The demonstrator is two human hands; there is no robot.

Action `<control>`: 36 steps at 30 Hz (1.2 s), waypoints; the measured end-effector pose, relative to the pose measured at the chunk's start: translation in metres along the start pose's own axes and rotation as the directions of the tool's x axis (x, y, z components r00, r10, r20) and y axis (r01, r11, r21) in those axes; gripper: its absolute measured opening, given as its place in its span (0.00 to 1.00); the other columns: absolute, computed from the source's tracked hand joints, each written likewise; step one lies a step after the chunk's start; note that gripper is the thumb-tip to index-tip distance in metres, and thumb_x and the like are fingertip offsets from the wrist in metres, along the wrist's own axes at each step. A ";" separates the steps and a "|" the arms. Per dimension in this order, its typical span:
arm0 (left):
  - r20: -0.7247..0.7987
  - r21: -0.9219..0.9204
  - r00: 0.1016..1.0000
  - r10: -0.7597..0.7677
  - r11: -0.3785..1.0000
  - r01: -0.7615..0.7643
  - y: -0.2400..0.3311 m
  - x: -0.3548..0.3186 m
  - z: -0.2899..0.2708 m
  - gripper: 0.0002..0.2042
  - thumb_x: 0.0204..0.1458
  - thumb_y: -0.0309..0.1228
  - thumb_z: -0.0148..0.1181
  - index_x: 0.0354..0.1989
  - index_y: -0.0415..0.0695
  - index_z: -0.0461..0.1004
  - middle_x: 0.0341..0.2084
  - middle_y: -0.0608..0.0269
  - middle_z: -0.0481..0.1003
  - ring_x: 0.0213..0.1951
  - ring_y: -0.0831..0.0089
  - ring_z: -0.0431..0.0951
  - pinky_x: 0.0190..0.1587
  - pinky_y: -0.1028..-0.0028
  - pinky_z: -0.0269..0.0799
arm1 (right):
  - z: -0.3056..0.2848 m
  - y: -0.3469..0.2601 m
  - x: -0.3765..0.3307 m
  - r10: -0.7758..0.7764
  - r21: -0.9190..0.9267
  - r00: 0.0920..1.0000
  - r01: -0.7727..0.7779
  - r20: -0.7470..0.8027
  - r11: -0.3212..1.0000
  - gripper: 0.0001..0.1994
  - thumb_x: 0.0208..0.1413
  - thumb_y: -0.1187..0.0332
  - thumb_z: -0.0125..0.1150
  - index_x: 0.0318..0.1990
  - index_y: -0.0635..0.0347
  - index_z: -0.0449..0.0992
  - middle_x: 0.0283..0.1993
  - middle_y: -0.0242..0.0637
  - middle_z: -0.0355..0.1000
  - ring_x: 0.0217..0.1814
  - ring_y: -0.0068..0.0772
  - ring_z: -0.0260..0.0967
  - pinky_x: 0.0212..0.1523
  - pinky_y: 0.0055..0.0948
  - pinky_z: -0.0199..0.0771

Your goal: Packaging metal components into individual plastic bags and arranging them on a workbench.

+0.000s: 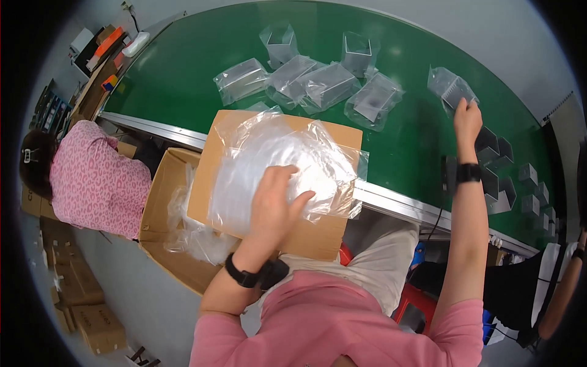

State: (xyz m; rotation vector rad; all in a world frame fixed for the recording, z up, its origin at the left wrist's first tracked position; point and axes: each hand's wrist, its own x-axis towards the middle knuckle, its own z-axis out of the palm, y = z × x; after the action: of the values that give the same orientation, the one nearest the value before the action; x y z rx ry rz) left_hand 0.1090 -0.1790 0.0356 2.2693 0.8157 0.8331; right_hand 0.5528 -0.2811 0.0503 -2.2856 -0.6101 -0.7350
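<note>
A stack of clear plastic bags (244,165) lies fanned out on a cardboard sheet (202,189) in front of me. My left hand (273,202) rests on or just over that stack, fingers apart, gripping nothing that I can see. Out to the right, my right hand (468,122) pinches the near end of a bagged grey part (454,88) on the green table. Several more bagged box-shaped parts, among them a bagged grey box (330,85), sit beyond the stack. Unbagged grey boxes (487,144) stand near my right wrist.
Small grey blocks (531,192) line the green table (202,49) at far right. An open carton (160,226) with loose plastic bags stands left of my knees. A person in a pink patterned top (101,177) is at the left; another person's arm (559,293) shows at the right edge.
</note>
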 end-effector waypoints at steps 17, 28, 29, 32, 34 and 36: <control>-0.014 0.073 0.993 -0.116 0.990 0.117 -0.039 -0.022 -0.005 0.03 0.49 0.22 0.60 0.32 0.37 0.76 0.28 0.55 0.76 0.29 0.63 0.76 0.31 0.70 0.71 | 0.035 -0.039 -0.061 -0.065 -0.025 0.915 0.082 0.399 0.996 0.16 0.51 0.67 0.60 0.44 0.68 0.69 0.46 0.58 0.68 0.47 0.58 0.70 0.47 0.47 0.73; 0.000 0.099 0.993 0.117 0.988 -0.116 -0.025 -0.002 0.015 0.07 0.46 0.20 0.61 0.34 0.39 0.74 0.28 0.54 0.74 0.29 0.61 0.76 0.32 0.69 0.73 | -0.162 0.066 -0.042 -0.138 -0.247 0.842 0.303 0.522 0.920 0.15 0.48 0.77 0.54 0.45 0.63 0.76 0.45 0.50 0.72 0.50 0.53 0.68 0.52 0.41 0.69; 0.010 0.074 0.994 0.110 0.991 -0.110 -0.017 0.001 0.020 0.07 0.46 0.20 0.61 0.35 0.39 0.75 0.29 0.53 0.74 0.29 0.60 0.77 0.33 0.69 0.73 | -0.167 0.077 -0.044 -0.135 -0.245 0.794 0.338 0.592 0.909 0.15 0.47 0.78 0.55 0.45 0.64 0.76 0.45 0.50 0.72 0.50 0.53 0.68 0.52 0.42 0.69; 0.013 0.041 1.000 0.008 0.999 -0.008 -0.013 0.002 0.025 0.07 0.46 0.21 0.62 0.34 0.39 0.75 0.29 0.53 0.75 0.29 0.61 0.77 0.33 0.69 0.73 | -0.173 0.072 -0.052 -0.166 -0.223 0.803 0.348 0.573 0.911 0.14 0.46 0.75 0.60 0.43 0.63 0.76 0.41 0.49 0.72 0.48 0.53 0.69 0.49 0.43 0.69; 0.056 -0.046 0.998 -0.011 0.999 0.013 -0.018 0.001 0.026 0.05 0.47 0.22 0.61 0.34 0.38 0.76 0.29 0.53 0.75 0.29 0.61 0.77 0.33 0.69 0.73 | -0.166 0.069 -0.052 -0.187 -0.263 0.814 0.382 0.550 0.886 0.11 0.47 0.72 0.62 0.40 0.62 0.76 0.37 0.47 0.72 0.44 0.52 0.69 0.44 0.44 0.70; 0.036 -0.072 0.999 -0.031 0.997 0.034 -0.021 -0.002 0.027 0.05 0.48 0.23 0.61 0.33 0.37 0.76 0.29 0.53 0.76 0.30 0.61 0.78 0.34 0.70 0.73 | -0.161 0.060 -0.053 -0.180 -0.287 0.826 0.378 0.535 0.880 0.10 0.47 0.72 0.62 0.39 0.63 0.76 0.37 0.47 0.71 0.43 0.53 0.69 0.42 0.45 0.70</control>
State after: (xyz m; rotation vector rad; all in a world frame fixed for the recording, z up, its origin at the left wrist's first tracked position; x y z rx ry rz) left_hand 0.1199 -0.1751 0.0036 2.1954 0.7924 0.7935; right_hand 0.4956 -0.4463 0.0913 -2.8161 -1.1576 -0.4113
